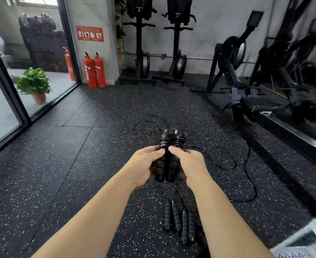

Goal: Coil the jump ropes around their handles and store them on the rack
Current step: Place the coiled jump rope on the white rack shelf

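Black jump rope with ribbed foam handles (166,169), thin cable coiled above: light, springy, slippery; we clamp both hands, left (144,166) and right (188,162), around handles.

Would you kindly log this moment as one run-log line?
step: coiling | left hand: grips paired handles | right hand: pinches rope coil | floor: four spare handles, loose rope | rack: unseen

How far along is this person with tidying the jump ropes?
Partly done. Both hands, left hand and right hand, hold one paired set of handles with cord coils already wound on. Loose cord still trails on the floor, four more handles lie uncoiled, and nothing is racked yet.
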{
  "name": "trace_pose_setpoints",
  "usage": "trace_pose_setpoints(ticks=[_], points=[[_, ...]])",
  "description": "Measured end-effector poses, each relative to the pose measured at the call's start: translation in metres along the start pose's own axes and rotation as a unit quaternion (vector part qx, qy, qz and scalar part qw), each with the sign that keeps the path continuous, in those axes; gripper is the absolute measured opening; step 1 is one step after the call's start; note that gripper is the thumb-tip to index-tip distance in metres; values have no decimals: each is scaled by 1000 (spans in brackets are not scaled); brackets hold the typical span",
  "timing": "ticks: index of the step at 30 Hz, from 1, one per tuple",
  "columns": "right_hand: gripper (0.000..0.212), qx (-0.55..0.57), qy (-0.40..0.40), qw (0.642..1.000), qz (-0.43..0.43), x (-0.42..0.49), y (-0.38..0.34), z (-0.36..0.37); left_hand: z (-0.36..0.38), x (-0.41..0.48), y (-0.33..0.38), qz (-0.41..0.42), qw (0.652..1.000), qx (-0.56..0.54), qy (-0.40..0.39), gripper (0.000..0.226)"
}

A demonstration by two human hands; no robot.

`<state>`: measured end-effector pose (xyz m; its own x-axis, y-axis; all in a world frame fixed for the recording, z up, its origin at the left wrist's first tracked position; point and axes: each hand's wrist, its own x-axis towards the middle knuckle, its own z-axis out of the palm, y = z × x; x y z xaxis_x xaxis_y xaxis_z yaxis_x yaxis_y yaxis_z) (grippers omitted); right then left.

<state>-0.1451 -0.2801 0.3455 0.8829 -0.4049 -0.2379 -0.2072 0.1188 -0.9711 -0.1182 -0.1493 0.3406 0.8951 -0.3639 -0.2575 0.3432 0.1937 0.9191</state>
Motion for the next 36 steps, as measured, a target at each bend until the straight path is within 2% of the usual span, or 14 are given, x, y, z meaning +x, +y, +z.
trace_pose_setpoints(ticks=[6,10,13,20,25,29,31,32,35,36], points=[[23,-2,67,997,24,-22,-9,-53,51,-15,1,-43,998,37,-19,16],[48,28,126,991,36,-40,-16,-90,90,-30,6,-57,997,50,-14,16],[45,50,172,983,39,-59,-21,-120,116,-44,6,-68,997,38,-29,16],[91,83,238,967,38,-93,-9,-180,177,-74,-16,-79,991,75,-80,25],[63,84,313,944,55,-121,0,-230,224,-89,-47,-106,985,67,-118,29],[63,96,365,923,75,-129,15,-276,264,-96,-75,-122,979,62,-149,37],[46,103,385,914,76,-131,23,-298,283,-99,-88,-124,976,71,-161,39],[45,107,398,908,78,-132,27,-308,291,-99,-94,-127,975,77,-167,41],[68,135,436,886,86,-131,38,-339,315,-99,-111,-152,967,91,-186,42],[69,145,447,879,84,-131,40,-348,322,-99,-116,-159,963,100,-196,41]])
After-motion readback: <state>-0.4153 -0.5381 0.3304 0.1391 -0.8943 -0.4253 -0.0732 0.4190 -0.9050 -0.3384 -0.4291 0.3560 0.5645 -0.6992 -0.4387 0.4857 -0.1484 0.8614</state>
